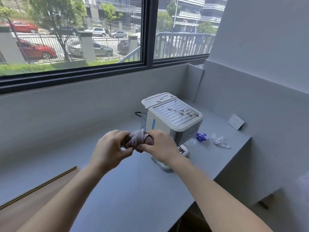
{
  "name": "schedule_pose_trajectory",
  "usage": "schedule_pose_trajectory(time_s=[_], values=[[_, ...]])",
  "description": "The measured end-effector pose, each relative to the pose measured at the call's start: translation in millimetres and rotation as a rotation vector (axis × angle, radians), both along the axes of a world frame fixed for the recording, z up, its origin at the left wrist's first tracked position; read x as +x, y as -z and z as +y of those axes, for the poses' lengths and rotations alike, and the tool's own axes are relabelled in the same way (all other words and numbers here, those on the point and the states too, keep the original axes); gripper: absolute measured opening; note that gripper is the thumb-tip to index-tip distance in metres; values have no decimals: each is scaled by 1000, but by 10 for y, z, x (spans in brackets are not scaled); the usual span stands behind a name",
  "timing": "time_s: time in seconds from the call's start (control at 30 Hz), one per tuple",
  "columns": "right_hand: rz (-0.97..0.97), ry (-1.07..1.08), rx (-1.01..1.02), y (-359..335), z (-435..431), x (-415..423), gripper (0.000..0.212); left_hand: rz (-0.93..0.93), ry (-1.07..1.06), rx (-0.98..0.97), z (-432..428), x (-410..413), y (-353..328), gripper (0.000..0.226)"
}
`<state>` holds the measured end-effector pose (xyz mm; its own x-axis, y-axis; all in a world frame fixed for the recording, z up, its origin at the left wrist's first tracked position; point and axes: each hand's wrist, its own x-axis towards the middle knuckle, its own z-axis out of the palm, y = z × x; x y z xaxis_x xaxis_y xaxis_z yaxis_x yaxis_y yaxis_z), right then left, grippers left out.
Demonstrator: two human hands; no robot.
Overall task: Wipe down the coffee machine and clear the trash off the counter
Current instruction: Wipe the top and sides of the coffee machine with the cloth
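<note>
Head view: your forearms reach forward over the counter [117, 190] and meet in the middle. Your left hand [110, 151] and right hand [160, 146] are close together, and both grip a bunched cloth [138, 139] between them. Your left fingers curl over its left end, with the thumb underneath. Your right hand covers its right end, knuckles up. The cloth is held up off the counter.

The machine [173, 118] stands just beyond your right hand, which hides its lower front. Brown spots dot its ribbed top. A black cable [138, 113] loops behind it, beyond the cloth.

The trash lies on the counter to the right of your right hand, past the machine. A blue wrapper [201, 136] is just beside the machine's front, and crumpled clear plastic [219, 140] is a little further right. A socket [236, 122] sits on the wall beyond the plastic.
</note>
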<state>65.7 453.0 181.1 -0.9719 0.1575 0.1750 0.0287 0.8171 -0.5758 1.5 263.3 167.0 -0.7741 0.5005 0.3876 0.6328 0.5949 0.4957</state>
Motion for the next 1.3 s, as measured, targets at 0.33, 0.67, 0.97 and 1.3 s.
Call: schedule_pose_trajectory(time_s=[0.33,0.67,0.97,1.3], values=[[164,30,54,-420,1340,332,40,119,-45,81,1362,364,-493,37],[130,171,-11,-364,2171,234,44,120,-64,-30,2409,262,-465,32],[14,241,-72,-259,2357,-59,47,199,-98,-114,2586,17,-219,37],[193,-121,220,-94,2353,-314,62,273,-245,-119,2378,110,186,56]])
